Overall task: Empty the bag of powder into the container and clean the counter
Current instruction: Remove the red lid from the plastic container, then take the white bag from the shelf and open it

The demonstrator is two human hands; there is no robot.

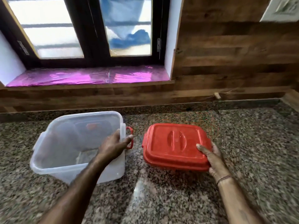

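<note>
A translucent white plastic container (64,143) stands open on the granite counter (161,199) at the left, with a red handle (130,138) on its right side. My left hand (114,143) grips the container's right rim beside that handle. The red lid (174,143) is held just above the counter to the right of the container, slightly tilted. My right hand (212,157) holds the lid by its near right corner, thumb on top. No bag of powder is in view.
A wood-panelled wall (226,62) rises behind the counter. A window sill covered in shiny purple film (89,76) lies under the window at the back left. A small peg (217,95) sticks out of the wall at the back right.
</note>
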